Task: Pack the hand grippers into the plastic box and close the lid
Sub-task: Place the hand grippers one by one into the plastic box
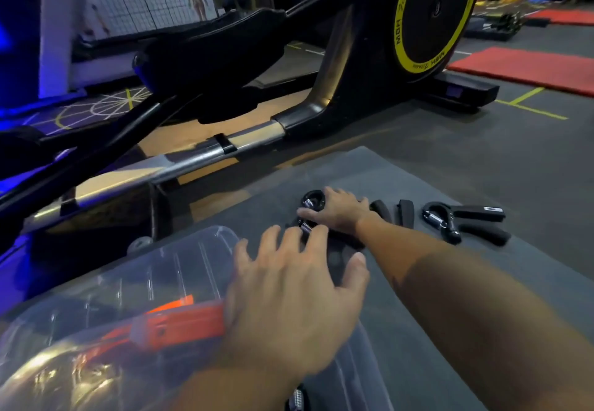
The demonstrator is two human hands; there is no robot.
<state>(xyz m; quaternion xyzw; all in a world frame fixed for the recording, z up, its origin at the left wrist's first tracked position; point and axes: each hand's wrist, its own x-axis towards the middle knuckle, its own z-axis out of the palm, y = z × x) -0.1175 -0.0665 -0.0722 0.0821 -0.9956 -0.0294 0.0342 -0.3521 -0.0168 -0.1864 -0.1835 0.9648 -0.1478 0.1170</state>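
Here: left hand [289, 298] spread over plastic box [128, 282]; right hand [337, 214] covers hand gripper [311, 199], grip unclear.

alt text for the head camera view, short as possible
Two bare hands reach over a dark mat for black hand grippers: the right hand lies on them, the left hand, fingers spread, hovers over the edge of a clear plastic box. A separate hand gripper lies to the right; an exercise machine stands behind.
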